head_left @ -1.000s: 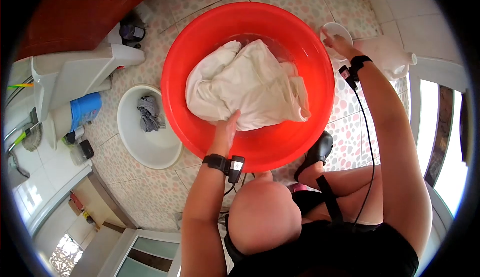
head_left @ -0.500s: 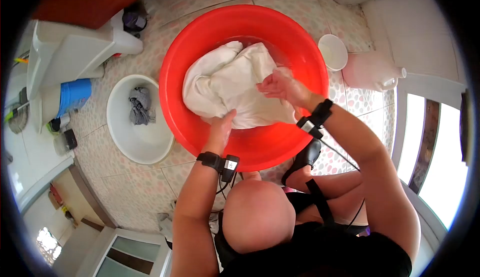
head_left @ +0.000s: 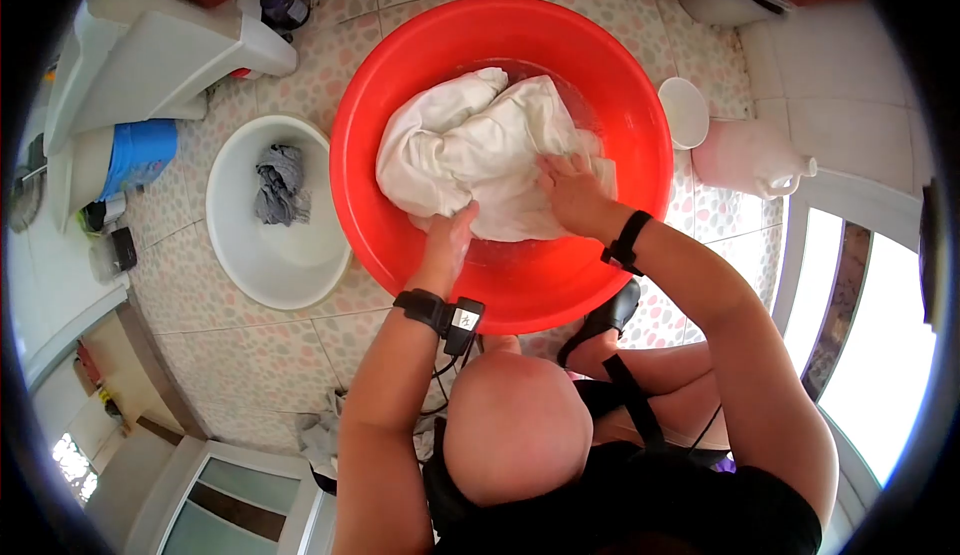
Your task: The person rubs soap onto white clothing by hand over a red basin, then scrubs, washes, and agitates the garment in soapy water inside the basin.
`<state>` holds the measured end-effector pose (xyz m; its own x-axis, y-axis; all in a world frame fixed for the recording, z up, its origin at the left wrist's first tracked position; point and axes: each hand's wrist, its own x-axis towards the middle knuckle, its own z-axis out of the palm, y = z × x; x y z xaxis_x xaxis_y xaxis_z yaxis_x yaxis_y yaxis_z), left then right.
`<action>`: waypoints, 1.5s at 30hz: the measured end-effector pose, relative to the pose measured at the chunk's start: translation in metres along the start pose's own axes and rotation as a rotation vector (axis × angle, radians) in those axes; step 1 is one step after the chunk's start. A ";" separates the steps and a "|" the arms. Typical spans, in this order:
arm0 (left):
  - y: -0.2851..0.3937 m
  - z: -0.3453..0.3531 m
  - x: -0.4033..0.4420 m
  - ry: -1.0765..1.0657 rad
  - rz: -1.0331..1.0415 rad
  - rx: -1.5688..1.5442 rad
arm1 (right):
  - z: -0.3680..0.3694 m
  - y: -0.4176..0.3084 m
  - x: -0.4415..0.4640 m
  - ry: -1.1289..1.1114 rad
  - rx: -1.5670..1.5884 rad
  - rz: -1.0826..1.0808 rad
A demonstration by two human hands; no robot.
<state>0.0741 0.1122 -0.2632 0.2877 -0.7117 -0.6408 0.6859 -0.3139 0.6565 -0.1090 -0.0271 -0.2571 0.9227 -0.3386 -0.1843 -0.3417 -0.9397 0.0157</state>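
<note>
A bunched white cloth (head_left: 485, 155), wet-looking, lies in a little water in a big red basin (head_left: 640, 155). It may be a garment, but its shape is too folded to tell. My left hand (head_left: 450, 245) is at the cloth's near edge, its thumb on the fabric and the other fingers partly hidden by it; it appears to grip that edge. On the cloth's right part rests my right hand (head_left: 580, 198), palm down with the fingers spread. Both wrists carry black straps, the left one with a small box.
Left of the basin stands a white tub (head_left: 225, 225) with a grey cloth (head_left: 280, 185) inside. A small white bucket (head_left: 684, 113) and a pinkish jug (head_left: 745, 158) stand at the right. A white plastic stool (head_left: 160, 50) and a blue container (head_left: 140, 155) are at the far left.
My right hand has come down from above the cloth, and its curled fingers have spread onto the fabric. My left hand stays at the near edge. The view has shifted slightly.
</note>
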 end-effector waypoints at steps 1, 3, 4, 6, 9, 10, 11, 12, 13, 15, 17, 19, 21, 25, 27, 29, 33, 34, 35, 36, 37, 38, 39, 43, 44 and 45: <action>0.002 0.001 -0.001 0.020 -0.005 -0.002 | 0.004 0.002 0.002 -0.086 -0.018 -0.019; -0.004 -0.003 0.002 0.038 0.000 0.004 | -0.005 0.004 0.004 -0.173 -0.039 -0.042; -0.005 -0.003 0.002 0.053 0.003 0.016 | -0.029 0.006 0.007 -0.137 0.189 0.148; -0.001 -0.001 -0.001 0.089 -0.045 0.072 | -0.046 0.015 0.006 -0.096 0.410 0.345; -0.010 -0.006 0.004 0.131 0.050 0.152 | -0.049 0.058 -0.006 0.434 0.727 0.509; -0.013 -0.006 0.007 0.146 0.191 0.163 | -0.050 0.078 -0.012 0.570 0.706 0.580; -0.014 -0.009 0.007 0.119 0.247 0.238 | -0.045 0.104 -0.020 0.633 0.741 0.661; -0.015 -0.008 0.008 0.100 0.244 0.230 | -0.037 0.131 -0.031 0.699 0.776 0.739; -0.015 -0.008 0.009 0.131 0.240 0.190 | -0.025 0.155 -0.043 0.676 0.827 0.825; -0.013 -0.003 0.010 0.194 0.208 0.113 | -0.015 0.183 -0.055 0.437 0.880 1.019; -0.009 0.000 0.009 0.118 0.171 0.075 | -0.017 0.188 -0.057 0.280 0.972 1.015; -0.004 0.000 0.003 0.064 0.136 0.049 | -0.008 0.198 -0.046 -0.036 1.070 0.934; 0.000 0.004 -0.003 -0.010 0.131 -0.040 | -0.018 0.187 -0.038 -0.018 1.216 0.903; 0.024 0.029 -0.015 -0.135 0.118 -0.172 | -0.005 0.191 -0.034 0.032 1.228 0.851; 0.045 0.048 -0.022 -0.029 -0.082 -0.003 | 0.002 0.195 -0.036 -0.011 1.245 0.846; 0.021 0.031 -0.002 -0.089 -0.121 -0.053 | 0.009 0.198 -0.038 -0.041 1.265 0.842; -0.001 0.023 0.021 -0.097 -0.264 -0.113 | 0.018 0.204 -0.043 -0.097 1.292 0.839; -0.002 0.026 0.023 -0.102 -0.254 -0.111 | 0.020 0.206 -0.042 -0.109 1.295 0.837; -0.005 0.029 0.024 -0.047 -0.230 -0.114 | 0.022 0.206 -0.040 -0.120 1.299 0.842; -0.007 0.030 0.024 0.011 -0.205 -0.118 | 0.025 0.208 -0.040 -0.128 1.303 0.850; -0.010 0.028 0.026 0.015 -0.195 -0.117 | 0.031 0.211 -0.039 -0.138 1.301 0.865; -0.012 0.025 0.028 0.021 -0.205 -0.130 | 0.036 0.215 -0.039 -0.145 1.294 0.886; -0.015 0.021 0.030 0.025 -0.217 -0.144 | 0.040 0.218 -0.040 -0.152 1.280 0.916; -0.023 0.013 0.037 -0.010 -0.170 -0.156 | 0.027 0.234 -0.060 -0.074 1.253 1.064; -0.021 0.012 0.038 -0.022 -0.198 -0.163 | 0.012 0.238 -0.066 0.008 1.268 1.117; -0.020 0.015 0.038 -0.035 -0.225 -0.172 | -0.010 0.230 -0.067 0.132 1.358 1.146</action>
<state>0.0611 0.0823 -0.2949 0.0944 -0.6588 -0.7464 0.8340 -0.3571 0.4206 -0.2475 -0.2210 -0.2318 0.1240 -0.7969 -0.5912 -0.5913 0.4192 -0.6890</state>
